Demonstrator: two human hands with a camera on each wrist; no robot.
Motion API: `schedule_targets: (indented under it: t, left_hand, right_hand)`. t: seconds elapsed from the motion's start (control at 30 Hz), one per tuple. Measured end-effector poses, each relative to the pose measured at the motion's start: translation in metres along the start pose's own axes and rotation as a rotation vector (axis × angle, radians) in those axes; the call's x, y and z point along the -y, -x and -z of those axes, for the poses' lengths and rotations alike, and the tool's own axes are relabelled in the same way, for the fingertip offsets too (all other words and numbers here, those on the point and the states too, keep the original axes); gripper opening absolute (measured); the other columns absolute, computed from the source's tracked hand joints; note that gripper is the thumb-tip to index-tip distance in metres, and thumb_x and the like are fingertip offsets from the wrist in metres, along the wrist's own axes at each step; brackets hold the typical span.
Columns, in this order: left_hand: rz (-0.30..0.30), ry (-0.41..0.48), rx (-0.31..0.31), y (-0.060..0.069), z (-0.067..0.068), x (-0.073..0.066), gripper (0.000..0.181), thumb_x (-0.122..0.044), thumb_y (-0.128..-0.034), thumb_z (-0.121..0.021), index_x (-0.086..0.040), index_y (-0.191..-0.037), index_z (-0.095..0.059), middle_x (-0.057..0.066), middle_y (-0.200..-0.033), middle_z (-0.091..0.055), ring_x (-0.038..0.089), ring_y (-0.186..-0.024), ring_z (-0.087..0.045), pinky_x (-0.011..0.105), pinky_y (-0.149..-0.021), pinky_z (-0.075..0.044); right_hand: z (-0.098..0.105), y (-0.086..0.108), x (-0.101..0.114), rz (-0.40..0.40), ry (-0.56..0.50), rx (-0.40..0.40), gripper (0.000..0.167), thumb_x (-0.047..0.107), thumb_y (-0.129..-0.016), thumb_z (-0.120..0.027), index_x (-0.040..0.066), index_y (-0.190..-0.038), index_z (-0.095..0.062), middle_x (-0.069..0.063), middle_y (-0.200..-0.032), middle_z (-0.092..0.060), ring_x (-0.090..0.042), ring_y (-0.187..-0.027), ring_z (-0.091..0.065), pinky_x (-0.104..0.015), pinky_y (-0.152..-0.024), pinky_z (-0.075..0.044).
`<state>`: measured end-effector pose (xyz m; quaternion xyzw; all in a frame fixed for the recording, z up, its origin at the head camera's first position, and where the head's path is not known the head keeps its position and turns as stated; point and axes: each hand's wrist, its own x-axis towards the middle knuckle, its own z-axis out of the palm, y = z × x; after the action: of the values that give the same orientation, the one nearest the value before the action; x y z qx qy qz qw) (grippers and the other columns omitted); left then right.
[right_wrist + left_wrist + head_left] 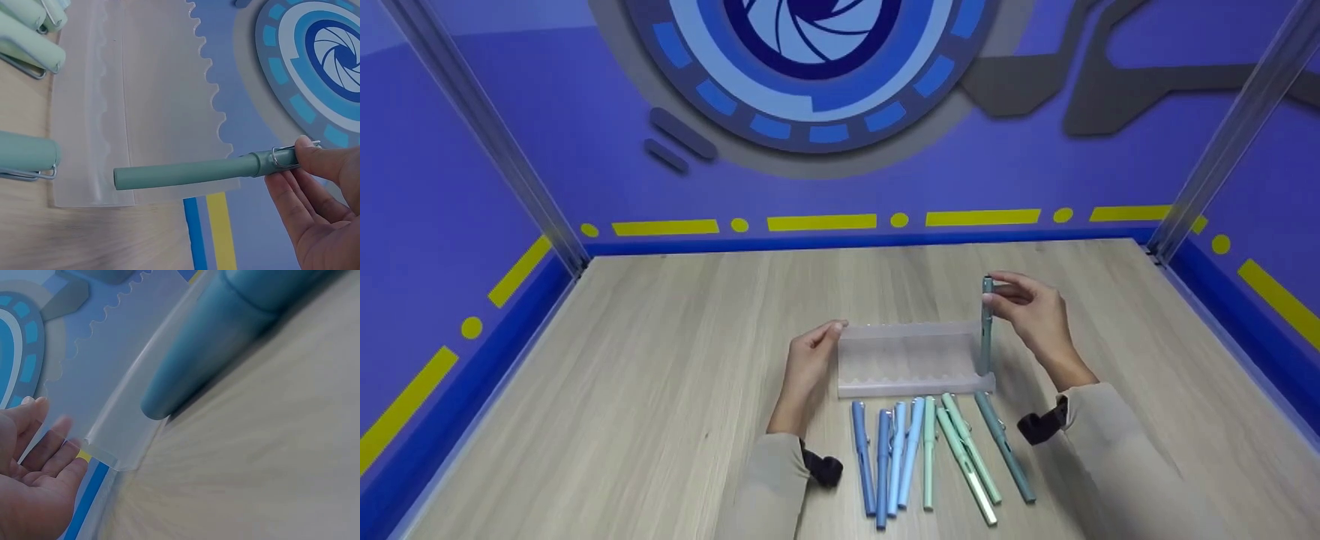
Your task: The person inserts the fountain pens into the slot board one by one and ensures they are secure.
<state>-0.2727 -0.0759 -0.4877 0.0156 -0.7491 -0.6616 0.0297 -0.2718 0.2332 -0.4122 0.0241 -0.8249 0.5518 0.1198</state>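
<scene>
A clear plastic pen rack [911, 356] with scalloped edges stands on the table. At its upper left corner my left hand [808, 367] pinches the sheet; in the left wrist view some fingers [50, 444] show through the plastic. My right hand [1039, 322] holds a dark green pen [987, 330] near its clip end, between thumb and fingers. This pen is nearly upright at the rack's right end, its lower end by the front ledge. In the right wrist view the pen [185, 175] crosses the rack near its end notch.
Several pens lie in front of the rack: blue pens [861, 457], light blue pens [911, 454], light green pens [928, 454] and another dark green pen [1006, 450]. Two of the green ones lie close together. Blue panels [840, 187] border the wooden table [660, 360] at the back and sides.
</scene>
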Motion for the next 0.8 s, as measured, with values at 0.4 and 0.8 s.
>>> schedule_targets:
  t: [0.4,0.8]
  left_hand:
    - [-0.007,0.006,-0.006,0.001,0.0,0.0,0.037,-0.036,-0.096,-0.057,-0.009,-0.119,-0.068,0.008,-0.128,-0.064,0.024,-0.128,-0.054,0.037,-0.11,-0.043]
    - [0.006,0.05,-0.007,0.0,-0.001,0.001,0.034,-0.033,-0.0961,-0.058,-0.009,-0.118,-0.068,0.008,-0.129,-0.063,0.025,-0.129,-0.052,0.038,-0.112,-0.041]
  right_hand:
    - [-0.004,0.003,-0.006,-0.008,0.05,0.038,0.042,0.012,-0.089,-0.068,0.003,-0.129,-0.059,-0.023,-0.113,-0.066,0.005,-0.083,-0.066,-0.016,-0.077,-0.057]
    - [-0.006,0.004,-0.012,-0.043,0.079,0.066,0.042,0.011,-0.089,-0.068,0.006,-0.13,-0.058,-0.021,-0.114,-0.067,-0.007,-0.09,-0.07,-0.019,-0.078,-0.058]
